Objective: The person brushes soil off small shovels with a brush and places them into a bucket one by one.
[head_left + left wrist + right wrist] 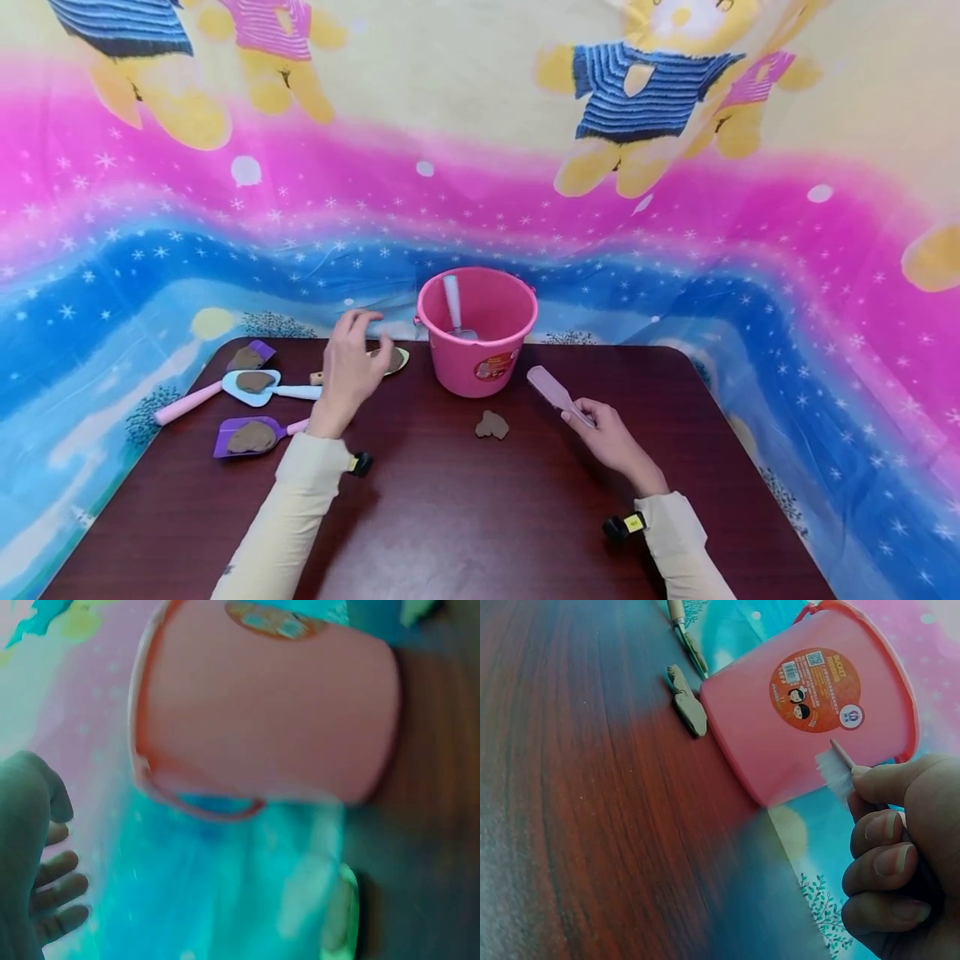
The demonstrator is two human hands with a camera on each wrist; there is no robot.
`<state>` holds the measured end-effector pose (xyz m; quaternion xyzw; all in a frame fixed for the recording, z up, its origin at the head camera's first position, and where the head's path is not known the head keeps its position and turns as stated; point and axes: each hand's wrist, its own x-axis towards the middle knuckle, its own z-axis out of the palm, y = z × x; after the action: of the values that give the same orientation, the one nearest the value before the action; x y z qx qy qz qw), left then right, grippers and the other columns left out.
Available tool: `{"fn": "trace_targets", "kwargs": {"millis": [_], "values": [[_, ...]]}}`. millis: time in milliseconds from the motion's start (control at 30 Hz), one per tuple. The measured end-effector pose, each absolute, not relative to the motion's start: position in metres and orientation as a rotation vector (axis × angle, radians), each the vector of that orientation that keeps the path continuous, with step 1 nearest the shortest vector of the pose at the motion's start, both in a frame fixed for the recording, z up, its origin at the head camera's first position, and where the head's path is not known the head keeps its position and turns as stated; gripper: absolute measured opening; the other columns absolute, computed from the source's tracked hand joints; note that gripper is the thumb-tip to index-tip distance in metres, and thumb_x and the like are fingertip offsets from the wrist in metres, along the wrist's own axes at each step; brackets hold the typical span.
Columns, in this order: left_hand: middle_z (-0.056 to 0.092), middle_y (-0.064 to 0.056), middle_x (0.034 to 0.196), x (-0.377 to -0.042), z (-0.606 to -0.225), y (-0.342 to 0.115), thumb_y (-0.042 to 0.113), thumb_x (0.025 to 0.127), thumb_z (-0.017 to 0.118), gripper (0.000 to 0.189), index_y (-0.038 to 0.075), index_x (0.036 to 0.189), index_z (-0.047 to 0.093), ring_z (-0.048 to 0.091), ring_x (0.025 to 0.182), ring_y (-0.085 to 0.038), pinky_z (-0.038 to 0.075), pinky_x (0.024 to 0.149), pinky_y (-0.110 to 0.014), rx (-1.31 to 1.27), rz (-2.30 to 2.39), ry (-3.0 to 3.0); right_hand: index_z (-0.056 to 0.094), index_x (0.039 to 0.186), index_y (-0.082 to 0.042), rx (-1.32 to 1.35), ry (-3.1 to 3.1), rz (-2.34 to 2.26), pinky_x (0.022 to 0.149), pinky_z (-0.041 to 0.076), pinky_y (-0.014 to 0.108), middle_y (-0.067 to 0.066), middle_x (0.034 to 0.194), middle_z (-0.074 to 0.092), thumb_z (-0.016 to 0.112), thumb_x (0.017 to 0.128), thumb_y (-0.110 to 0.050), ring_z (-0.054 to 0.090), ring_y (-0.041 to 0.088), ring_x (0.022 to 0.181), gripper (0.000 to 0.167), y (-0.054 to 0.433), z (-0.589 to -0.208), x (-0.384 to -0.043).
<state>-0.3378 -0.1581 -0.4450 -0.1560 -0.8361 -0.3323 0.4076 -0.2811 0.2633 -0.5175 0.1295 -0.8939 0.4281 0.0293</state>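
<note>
My left hand [348, 371] is raised left of a pink bucket [480, 367], its fingers loosely bent and nothing between them. In the left wrist view it is apart from the bucket's side. Right of the bucket, my right hand [609, 437] grips the handle of a pale pink brush [547, 386]; white bristles [834, 774] show in the right wrist view. Inside the bucket leans a tool with a pale handle [453, 302], its lower end partly hidden by the rim. A flat brown lump of clay [492, 425] lies on the table in front of the bucket.
At the table's left lie a purple shovel [222, 442], a light blue trowel [262, 398] and another purple shovel [262, 349], each bearing brown clay. A green-edged trowel [406, 357] is partly behind my left hand. Patterned cloth [480, 208] hangs around the dark table [465, 517].
</note>
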Motion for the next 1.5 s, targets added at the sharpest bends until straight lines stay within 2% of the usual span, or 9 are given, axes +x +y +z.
{"fn": "trace_targets", "kwargs": {"millis": [133,333,500,667,800,1033,1233,1367,1500], "values": [[0.067,-0.018,0.091,-0.322,-0.467,-0.186,0.014,0.09,0.064,0.017,0.0,0.096,0.07,0.064,0.083,-0.038,0.051,0.073,-0.053,-0.157,-0.823,-2.266,0.066,0.097,-0.007,0.41,-2.751,1.321,0.053,0.036,0.025,-0.003,0.067,0.046,0.064,0.101,-0.025,0.041,0.008,0.055,0.018,0.262,-0.518,-0.28],[0.064,-0.017,0.072,-0.305,-0.498,-0.221,0.029,0.094,0.062,0.03,0.001,0.085,0.065,0.058,0.06,-0.033,0.044,0.052,-0.047,0.129,-0.744,-2.626,0.066,0.098,-0.009,0.401,-2.769,1.327,0.055,0.037,0.024,-0.003,0.067,0.046,0.065,0.101,-0.027,0.041,0.008,0.056,0.018,0.26,-0.518,-0.28],[0.052,-0.011,0.062,-0.298,-0.514,-0.235,0.04,0.099,0.056,0.044,0.007,0.069,0.056,0.054,0.057,-0.029,0.037,0.049,-0.039,0.253,-0.704,-2.898,0.066,0.098,-0.008,0.411,-2.764,1.328,0.054,0.037,0.025,-0.003,0.067,0.046,0.064,0.101,-0.027,0.041,0.008,0.055,0.019,0.259,-0.519,-0.28],[0.065,-0.028,0.084,-0.292,-0.516,-0.241,0.046,0.1,0.054,0.053,-0.005,0.091,0.067,0.062,0.069,-0.037,0.047,0.055,-0.047,0.308,-0.662,-3.062,0.067,0.098,-0.007,0.403,-2.767,1.334,0.054,0.037,0.025,-0.002,0.066,0.046,0.064,0.101,-0.026,0.041,0.008,0.055,0.02,0.258,-0.52,-0.28],[0.065,-0.036,0.104,-0.285,-0.511,-0.245,0.049,0.099,0.052,0.063,-0.012,0.113,0.065,0.064,0.079,-0.04,0.05,0.062,-0.053,0.345,-0.629,-3.149,0.066,0.099,-0.007,0.409,-2.778,1.347,0.054,0.037,0.024,-0.002,0.066,0.047,0.064,0.101,-0.027,0.041,0.009,0.055,0.02,0.256,-0.519,-0.279],[0.06,-0.016,0.073,-0.267,-0.508,-0.252,0.048,0.096,0.058,0.055,-0.006,0.091,0.065,0.059,0.066,-0.029,0.047,0.056,-0.042,0.381,-0.682,-3.181,0.066,0.101,-0.004,0.431,-2.788,1.356,0.054,0.038,0.025,-0.002,0.067,0.047,0.063,0.102,-0.03,0.041,0.009,0.054,0.026,0.257,-0.52,-0.278],[0.059,-0.011,0.066,-0.252,-0.503,-0.258,0.033,0.091,0.067,0.035,0.004,0.073,0.06,0.058,0.061,-0.025,0.045,0.055,-0.039,0.34,-0.742,-3.225,0.066,0.099,-0.006,0.457,-2.778,1.342,0.054,0.039,0.025,-0.002,0.067,0.048,0.064,0.101,-0.028,0.042,0.009,0.055,0.022,0.259,-0.52,-0.278],[0.059,-0.012,0.071,-0.242,-0.496,-0.264,0.029,0.088,0.072,0.035,-0.004,0.089,0.06,0.06,0.059,-0.023,0.047,0.056,-0.038,0.352,-0.819,-3.238,0.066,0.098,-0.008,0.46,-2.779,1.325,0.055,0.039,0.025,-0.003,0.067,0.048,0.065,0.101,-0.026,0.043,0.009,0.056,0.018,0.259,-0.521,-0.278],[0.059,-0.016,0.079,-0.234,-0.486,-0.271,0.025,0.088,0.073,0.052,-0.016,0.11,0.051,0.06,0.068,-0.026,0.05,0.063,-0.042,0.353,-0.812,-3.267,0.067,0.099,-0.008,0.442,-2.791,1.333,0.055,0.038,0.025,-0.002,0.067,0.048,0.064,0.101,-0.027,0.043,0.009,0.056,0.019,0.258,-0.52,-0.278]]}}
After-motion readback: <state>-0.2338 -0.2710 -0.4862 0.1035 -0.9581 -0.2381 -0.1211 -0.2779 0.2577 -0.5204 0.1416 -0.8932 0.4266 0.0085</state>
